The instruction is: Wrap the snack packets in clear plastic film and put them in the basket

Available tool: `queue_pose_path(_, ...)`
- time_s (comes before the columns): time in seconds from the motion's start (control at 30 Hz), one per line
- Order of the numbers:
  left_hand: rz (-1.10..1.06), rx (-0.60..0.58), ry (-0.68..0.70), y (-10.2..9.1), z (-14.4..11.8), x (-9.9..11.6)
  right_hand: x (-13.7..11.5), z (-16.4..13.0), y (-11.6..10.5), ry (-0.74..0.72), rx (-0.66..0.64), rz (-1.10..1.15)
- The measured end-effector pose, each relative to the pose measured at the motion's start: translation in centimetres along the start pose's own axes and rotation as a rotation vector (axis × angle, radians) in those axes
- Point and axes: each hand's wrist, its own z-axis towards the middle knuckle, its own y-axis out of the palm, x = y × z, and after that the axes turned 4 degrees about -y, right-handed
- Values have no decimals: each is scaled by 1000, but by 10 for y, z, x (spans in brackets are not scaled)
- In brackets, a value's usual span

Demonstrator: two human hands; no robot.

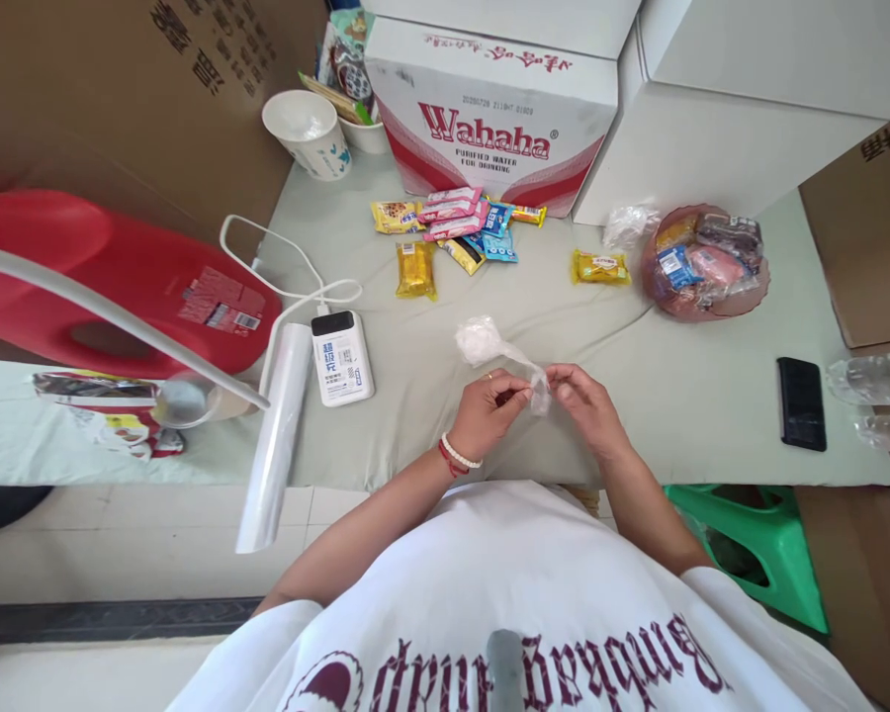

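A clear, crumpled plastic bag (481,339) lies on the cloth in front of me, and a twisted strip of it runs to my fingers. My left hand (488,407) pinches that strip between thumb and forefinger; beaded bracelets circle the wrist. Close beside it, my right hand (587,403) has its fingertips curled at the strip's loose end, gripping the same plastic. Beyond the hands lie a yellow snack packet (415,270), a pile of pink wrapped snacks (452,210) with blue packets (498,232), and another yellow packet (600,267).
A pink bowl (649,280) of packaged snacks stands right, near a black phone (801,403). On the left are a power bank (342,361), a plastic film roll (278,445) and a red jug (119,277). A Wahaha carton (489,109) and paper cup (318,148) stand behind.
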Motion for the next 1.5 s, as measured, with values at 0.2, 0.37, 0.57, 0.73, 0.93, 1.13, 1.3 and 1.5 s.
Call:
queue_pose_path(0.2,-114,126,-110,-9,-3,-6,4,14,7,69,233,161)
queue_pose_path(0.37,-182,130,-147,-12,-6,-4,11,11,2,52,255,136)
queue_pose_path(0.57,22,49,0,5,6,7,6,3,15,-31,136,-10)
queue_pose_path(0.73,-180,138,-160,-5,12,-12,9,3,8,183,349,296)
queue_pose_path(0.93,-611,199,-329,-20,4,-25,14,-16,-6,405,229,370)
queue_pose_path(1.13,-573,74,-185,-24,-4,-12,-2,-18,-13,46,80,-166)
queue_pose_path(1.3,-421,-23,-76,-23,-10,-13,-8,10,-17,-20,141,-101)
queue_pose_path(1.5,-532,175,-208,-32,-16,-25,-5,25,-9,142,279,228)
